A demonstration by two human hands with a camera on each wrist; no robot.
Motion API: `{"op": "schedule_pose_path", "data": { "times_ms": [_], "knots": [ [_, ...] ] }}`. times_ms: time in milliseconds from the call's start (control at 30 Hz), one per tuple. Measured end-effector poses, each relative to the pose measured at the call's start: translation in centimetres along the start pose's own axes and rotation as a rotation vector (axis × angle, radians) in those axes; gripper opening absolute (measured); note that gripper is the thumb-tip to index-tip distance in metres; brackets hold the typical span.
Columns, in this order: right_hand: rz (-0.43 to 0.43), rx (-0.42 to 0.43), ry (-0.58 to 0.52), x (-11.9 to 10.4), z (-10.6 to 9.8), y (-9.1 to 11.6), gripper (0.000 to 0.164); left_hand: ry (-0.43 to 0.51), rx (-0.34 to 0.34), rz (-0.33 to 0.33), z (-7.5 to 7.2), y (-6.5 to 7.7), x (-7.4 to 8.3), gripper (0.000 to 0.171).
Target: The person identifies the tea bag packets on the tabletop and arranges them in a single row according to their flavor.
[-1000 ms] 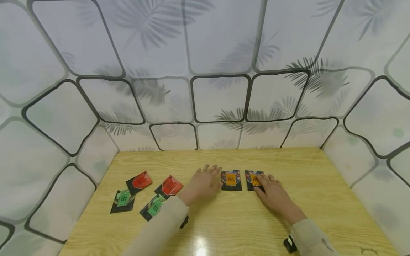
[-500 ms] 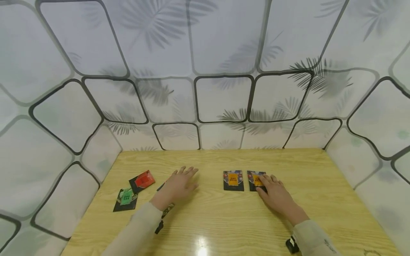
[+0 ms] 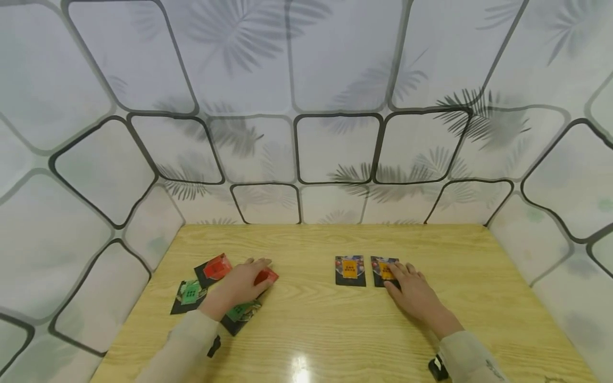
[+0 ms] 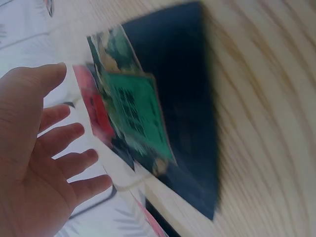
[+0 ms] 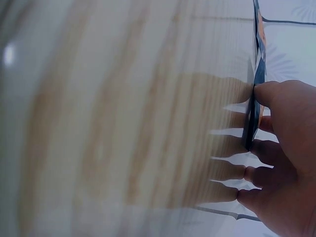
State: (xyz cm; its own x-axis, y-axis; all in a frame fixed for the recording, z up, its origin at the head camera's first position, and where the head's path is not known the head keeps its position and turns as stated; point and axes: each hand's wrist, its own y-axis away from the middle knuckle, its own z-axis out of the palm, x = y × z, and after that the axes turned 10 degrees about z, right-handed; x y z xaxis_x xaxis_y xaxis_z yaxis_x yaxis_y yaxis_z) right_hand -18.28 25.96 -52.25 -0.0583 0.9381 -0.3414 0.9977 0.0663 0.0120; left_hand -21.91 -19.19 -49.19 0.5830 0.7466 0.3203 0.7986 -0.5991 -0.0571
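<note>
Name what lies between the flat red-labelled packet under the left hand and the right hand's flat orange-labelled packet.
The head view shows another flat orange-labelled packet, with bare yellow wooden tabletop either side.

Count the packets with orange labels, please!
2: one orange-labelled packet lies uncovered on the table; the second packet lies to its right, partly under the right hand. Any stacked underneath would be hidden.

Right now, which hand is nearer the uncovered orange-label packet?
Right: the right hand is just right of that packet, on its neighbour; the left hand is farther, to its left, over a red-label packet.
</note>
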Motion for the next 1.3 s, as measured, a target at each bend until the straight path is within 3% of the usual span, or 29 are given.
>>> {"op": "schedule_pose_path", "data": {
  "times_ms": [133,233,367,600,867,1167,1300],
  "knots": [
    [0.002,-0.005,-0.007,-0.1,-0.1,0.1,0.062,0.012,-0.026,-0.042,-0.3,0.6,-0.5,0.055],
    [0.006,-0.007,-0.01,-0.2,-0.1,0.1,0.062,-0.038,-0.026,-0.047,-0.7,0.8,-0.6,0.054],
    [0.005,-0.005,-0.004,-0.2,-0.1,0.0,0.062,-0.12,-0.021,-0.032,-0.8,1.1,-0.8,0.052],
    [0.0,-0.003,0.0,-0.1,0.0,0.0,0.062,-0.176,0.004,0.01,-0.7,1.5,-1.4,0.057],
    [-0.003,-0.002,0.004,0.1,0.2,0.0,0.061,-0.163,-0.009,0.02,-0.3,1.6,-1.9,0.066],
    [-0.007,0.004,-0.004,0.2,0.1,0.1,0.061,-0.095,-0.045,-0.045,0.1,1.1,-1.7,0.069],
    [-0.01,0.005,-0.005,0.2,0.2,0.0,0.061,-0.092,-0.04,-0.044,0.3,0.7,-1.4,0.068]
  ]
}}
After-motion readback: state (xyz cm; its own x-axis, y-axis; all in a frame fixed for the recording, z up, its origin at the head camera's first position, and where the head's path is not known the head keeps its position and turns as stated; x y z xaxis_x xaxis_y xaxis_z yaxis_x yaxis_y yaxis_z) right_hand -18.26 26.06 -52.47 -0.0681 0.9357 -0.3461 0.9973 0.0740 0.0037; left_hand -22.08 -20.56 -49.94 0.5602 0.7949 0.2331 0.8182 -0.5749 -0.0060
